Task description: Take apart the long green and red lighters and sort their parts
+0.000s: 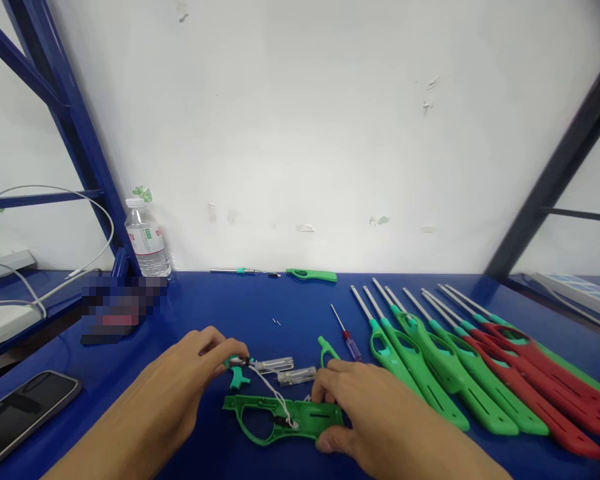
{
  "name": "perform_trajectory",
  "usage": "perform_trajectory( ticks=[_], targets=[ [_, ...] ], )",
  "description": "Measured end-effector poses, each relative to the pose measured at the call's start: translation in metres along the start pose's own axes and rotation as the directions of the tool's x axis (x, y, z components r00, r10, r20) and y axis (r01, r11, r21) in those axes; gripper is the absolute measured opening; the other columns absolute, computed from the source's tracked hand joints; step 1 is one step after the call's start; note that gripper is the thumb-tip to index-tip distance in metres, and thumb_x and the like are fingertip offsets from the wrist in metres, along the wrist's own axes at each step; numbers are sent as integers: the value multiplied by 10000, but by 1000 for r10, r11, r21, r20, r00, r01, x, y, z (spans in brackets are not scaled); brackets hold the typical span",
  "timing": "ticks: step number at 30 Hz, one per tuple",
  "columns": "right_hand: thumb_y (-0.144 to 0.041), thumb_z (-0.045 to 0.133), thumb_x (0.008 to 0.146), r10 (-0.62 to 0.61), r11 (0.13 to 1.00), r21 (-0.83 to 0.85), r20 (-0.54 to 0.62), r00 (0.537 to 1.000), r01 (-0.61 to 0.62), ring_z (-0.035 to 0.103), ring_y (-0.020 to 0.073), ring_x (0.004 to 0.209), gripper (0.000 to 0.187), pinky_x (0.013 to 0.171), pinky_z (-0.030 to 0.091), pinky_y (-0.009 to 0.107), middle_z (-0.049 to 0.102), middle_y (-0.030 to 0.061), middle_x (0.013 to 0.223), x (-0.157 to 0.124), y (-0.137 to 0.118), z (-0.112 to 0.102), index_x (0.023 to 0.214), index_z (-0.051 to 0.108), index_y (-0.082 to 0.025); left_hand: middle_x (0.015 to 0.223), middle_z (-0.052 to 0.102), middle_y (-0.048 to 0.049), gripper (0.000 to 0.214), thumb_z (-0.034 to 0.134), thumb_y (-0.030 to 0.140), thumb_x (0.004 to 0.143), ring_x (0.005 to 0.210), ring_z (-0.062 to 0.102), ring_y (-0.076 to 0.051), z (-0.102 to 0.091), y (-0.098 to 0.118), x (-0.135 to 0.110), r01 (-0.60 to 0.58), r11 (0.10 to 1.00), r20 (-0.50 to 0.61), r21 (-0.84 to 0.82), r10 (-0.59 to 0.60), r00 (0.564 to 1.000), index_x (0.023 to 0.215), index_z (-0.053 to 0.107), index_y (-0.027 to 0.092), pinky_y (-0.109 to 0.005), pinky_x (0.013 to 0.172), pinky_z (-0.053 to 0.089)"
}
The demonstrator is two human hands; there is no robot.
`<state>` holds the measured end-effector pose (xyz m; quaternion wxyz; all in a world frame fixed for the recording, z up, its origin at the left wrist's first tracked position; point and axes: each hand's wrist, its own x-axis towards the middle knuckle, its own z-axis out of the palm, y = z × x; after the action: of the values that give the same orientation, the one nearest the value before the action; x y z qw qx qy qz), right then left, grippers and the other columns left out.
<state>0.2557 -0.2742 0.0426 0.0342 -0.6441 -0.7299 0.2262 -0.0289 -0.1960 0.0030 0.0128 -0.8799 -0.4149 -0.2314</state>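
An open green lighter handle shell [275, 419] lies on the blue table [240, 300] in front of me, with a white wire running out of it. My left hand [190, 373] pinches a small teal trigger piece [237, 373] joined to that wire, just above the shell's left end. My right hand [365, 407] rests on the shell's right end, thumb pressed against its lower edge and fingers curled over it. Two clear gas tubes [287, 370] lie between my hands.
A row of several green and red long-nosed lighters [460, 360] lies at the right. A small red screwdriver [347, 333], a loose green handle half [313, 274] and a metal rod [235, 271] lie further back. A water bottle [147, 240] stands back left, a phone [23, 413] front left.
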Motion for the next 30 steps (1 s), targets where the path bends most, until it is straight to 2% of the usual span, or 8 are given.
perform_trajectory(
  ticks=[3,6,14,17,20,24,27,30],
  targets=[
    [-182,966,851,15,1000,-25,-17,1000,-15,787,321,1136,360,966,560,397,836,22,1211,1,-1,1,1166,817,-270,1115,728,-18,534,368,104,1005,886,685,-185,3,3,12,-22,1000,9,4,22,1000,1212,766,394,-250,767,541],
    [-183,967,849,0,999,-42,-18,1000,0,792,321,1122,346,954,566,393,838,30,1211,1,0,2,1155,826,-262,1123,715,-27,536,368,83,996,925,659,-201,-3,6,25,-13,1000,-2,27,13,1000,1210,763,375,-268,748,506],
    [-148,972,831,27,1000,-7,8,1000,-27,777,314,1196,382,994,555,373,840,25,1259,-3,-4,-4,1166,838,-274,1202,660,-84,444,305,251,1099,1017,641,-267,-24,-8,45,42,994,-30,100,-40,999,1334,679,303,-375,816,482],
    [-128,976,825,33,999,4,11,999,-33,774,304,1198,387,992,544,360,839,29,1257,-5,-7,-6,1162,842,-267,1182,635,-85,423,294,266,1129,1020,649,-262,-33,-14,64,72,990,-11,124,-71,997,1395,623,281,-408,854,494],
    [-139,975,832,38,999,26,-2,999,-38,772,292,1177,369,964,529,340,839,26,1235,-7,-7,-6,1153,841,-263,1163,643,-63,344,397,256,1151,1062,657,-242,-37,-24,95,75,985,54,157,-85,995,1430,597,237,-436,929,547],
    [-185,988,826,39,997,59,21,999,-40,753,294,1190,377,949,505,325,827,20,1244,-6,-3,-5,1160,837,-275,1217,710,-67,308,688,383,1082,1107,703,-236,-24,-47,140,77,973,228,217,-127,965,1329,675,199,-469,988,607],
    [-202,994,813,18,998,61,23,1000,-19,742,302,1194,392,949,500,328,820,18,1244,-3,-1,-4,1163,838,-284,1240,736,-73,312,730,403,1064,1076,736,-221,-4,-69,167,73,970,366,233,-157,917,1284,703,184,-445,954,640],
    [-187,981,820,27,997,65,15,1000,-27,735,304,1219,402,967,500,327,816,27,1265,-4,-2,-5,1184,837,-278,1260,737,-79,324,734,409,1062,1088,740,-223,17,-91,183,82,961,405,263,-187,895,1293,702,184,-448,959,644]
  ],
)
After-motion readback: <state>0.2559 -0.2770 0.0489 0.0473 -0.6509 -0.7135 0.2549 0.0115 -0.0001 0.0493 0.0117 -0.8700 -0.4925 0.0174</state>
